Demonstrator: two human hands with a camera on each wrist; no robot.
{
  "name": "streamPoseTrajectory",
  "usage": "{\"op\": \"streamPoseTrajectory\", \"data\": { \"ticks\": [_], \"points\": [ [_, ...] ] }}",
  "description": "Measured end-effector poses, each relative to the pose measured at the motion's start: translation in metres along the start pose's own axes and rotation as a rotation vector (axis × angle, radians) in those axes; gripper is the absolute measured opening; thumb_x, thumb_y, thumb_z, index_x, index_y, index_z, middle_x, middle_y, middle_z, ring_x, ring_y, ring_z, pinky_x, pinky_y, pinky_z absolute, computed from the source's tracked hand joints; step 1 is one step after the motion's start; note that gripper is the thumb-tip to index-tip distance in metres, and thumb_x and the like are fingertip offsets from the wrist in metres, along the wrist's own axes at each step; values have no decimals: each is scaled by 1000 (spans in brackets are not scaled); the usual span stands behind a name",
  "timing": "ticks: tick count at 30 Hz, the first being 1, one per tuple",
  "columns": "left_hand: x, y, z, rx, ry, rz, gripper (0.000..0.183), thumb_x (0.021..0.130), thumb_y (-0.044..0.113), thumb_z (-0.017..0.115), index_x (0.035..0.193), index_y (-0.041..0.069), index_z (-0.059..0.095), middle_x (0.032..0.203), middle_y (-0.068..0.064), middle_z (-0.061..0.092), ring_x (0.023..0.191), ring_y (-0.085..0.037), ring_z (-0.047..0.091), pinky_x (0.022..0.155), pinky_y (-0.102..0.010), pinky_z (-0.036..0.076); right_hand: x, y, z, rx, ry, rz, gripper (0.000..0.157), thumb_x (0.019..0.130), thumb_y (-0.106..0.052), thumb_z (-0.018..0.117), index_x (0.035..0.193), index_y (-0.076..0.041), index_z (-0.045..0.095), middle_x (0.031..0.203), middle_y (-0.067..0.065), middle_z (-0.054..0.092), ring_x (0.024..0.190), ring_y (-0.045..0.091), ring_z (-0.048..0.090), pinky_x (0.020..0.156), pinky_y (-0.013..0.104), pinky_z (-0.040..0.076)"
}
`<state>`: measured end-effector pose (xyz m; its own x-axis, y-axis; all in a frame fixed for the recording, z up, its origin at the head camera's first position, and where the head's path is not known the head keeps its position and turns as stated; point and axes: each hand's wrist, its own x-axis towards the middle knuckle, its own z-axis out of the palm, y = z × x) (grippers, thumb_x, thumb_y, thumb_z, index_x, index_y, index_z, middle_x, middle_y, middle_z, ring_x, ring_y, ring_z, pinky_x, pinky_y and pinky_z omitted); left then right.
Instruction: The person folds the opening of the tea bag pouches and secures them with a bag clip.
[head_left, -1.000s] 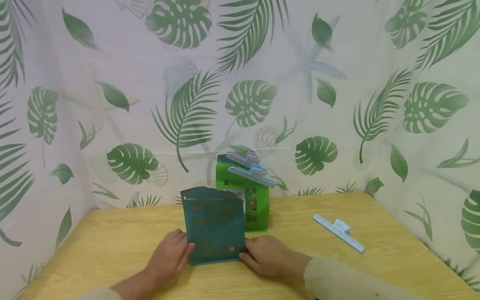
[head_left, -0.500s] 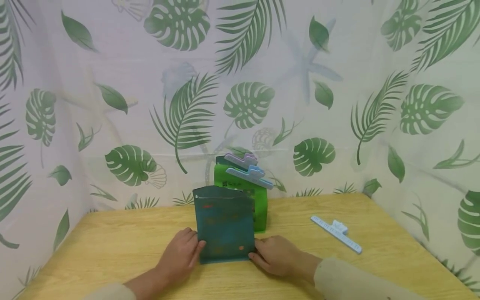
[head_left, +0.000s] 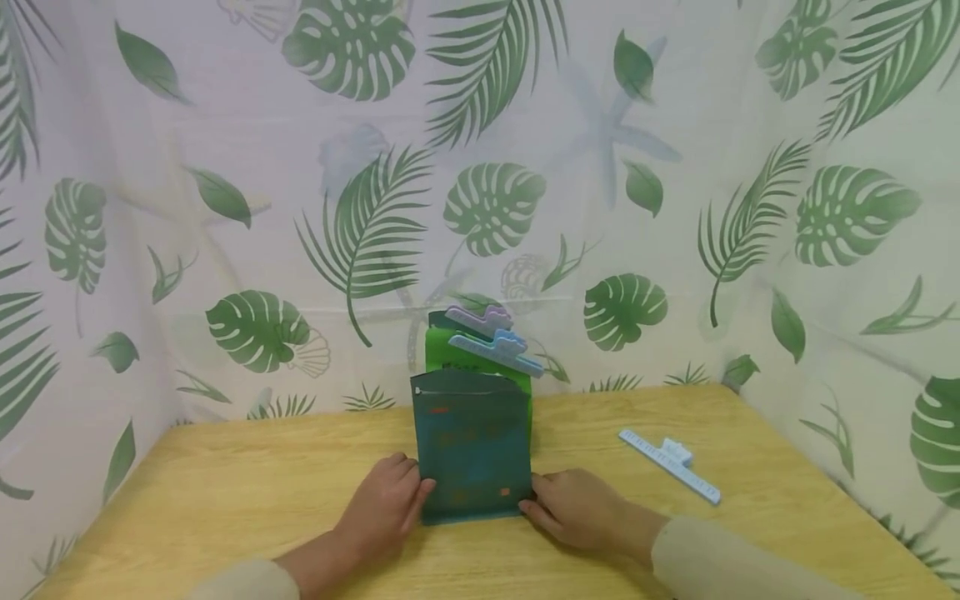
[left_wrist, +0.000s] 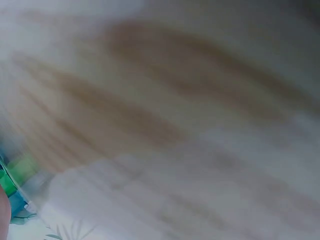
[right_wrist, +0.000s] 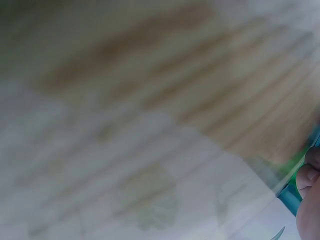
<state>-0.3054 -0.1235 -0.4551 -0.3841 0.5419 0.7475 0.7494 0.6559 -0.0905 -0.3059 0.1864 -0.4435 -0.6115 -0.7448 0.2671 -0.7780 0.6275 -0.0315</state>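
A dark teal pouch bag (head_left: 474,450) stands upright on the wooden table in the head view. Its left lower edge is pinched by my left hand (head_left: 384,503), thumb on the front face. At the opposite edge, my right hand (head_left: 576,507) grips it low down. Behind it rises a bright green bag (head_left: 438,350), mostly hidden, with a light blue sealing clip (head_left: 491,353) across its top. A purple sealing clip (head_left: 477,322) sits on another dark bag farther back. The right wrist view catches curled fingers (right_wrist: 307,175) against the teal pouch's edge.
A loose light blue sealing clip (head_left: 667,467) lies on the table (head_left: 247,492) to the right of my right hand. A leaf-printed cloth (head_left: 480,100) hangs behind the table and along both sides. The left wrist view is mostly blurred.
Both hands have shifted the teal pouch to the right, and it now covers most of the green bag's front. The clips have stayed in place.
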Motion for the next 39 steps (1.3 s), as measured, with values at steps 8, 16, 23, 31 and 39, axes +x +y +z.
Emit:
{"op": "streamPoseTrajectory", "data": {
  "ticks": [8,16,23,31,39],
  "points": [
    [8,5,8,-2,-1,11,39,108,29,44,75,10,55,75,-1,59,71,-17,51,70,-34,47,-10,7,-4,30,33,-21,20,103,-24,54,114,-11,65,70,-10,63,60,-4,53,57,25,52],
    [14,6,10,30,-33,2,35,106,25,49,75,10,55,72,0,56,68,-17,48,66,-33,44,-11,9,-6,0,20,19,15,103,-26,54,100,-14,63,72,-7,65,63,5,62,57,30,53],
    [14,5,10,66,-47,-25,31,103,24,55,76,9,58,72,-1,57,68,-17,49,65,-33,46,-9,6,-8,11,-6,59,20,103,-28,54,85,-19,57,64,-12,54,56,1,50,52,27,47],
    [9,5,12,76,-50,-43,40,107,30,44,76,8,57,71,-2,57,67,-18,49,64,-34,44,-10,4,-5,20,-8,71,29,102,-29,57,75,-19,54,61,-12,48,51,-2,40,48,21,38],
    [10,5,10,63,-61,-65,34,104,28,53,78,7,58,73,-3,59,68,-20,49,65,-34,45,-10,5,-6,17,0,61,30,101,-31,58,74,-20,53,60,-13,46,50,-1,38,49,21,38]
  ]
}}
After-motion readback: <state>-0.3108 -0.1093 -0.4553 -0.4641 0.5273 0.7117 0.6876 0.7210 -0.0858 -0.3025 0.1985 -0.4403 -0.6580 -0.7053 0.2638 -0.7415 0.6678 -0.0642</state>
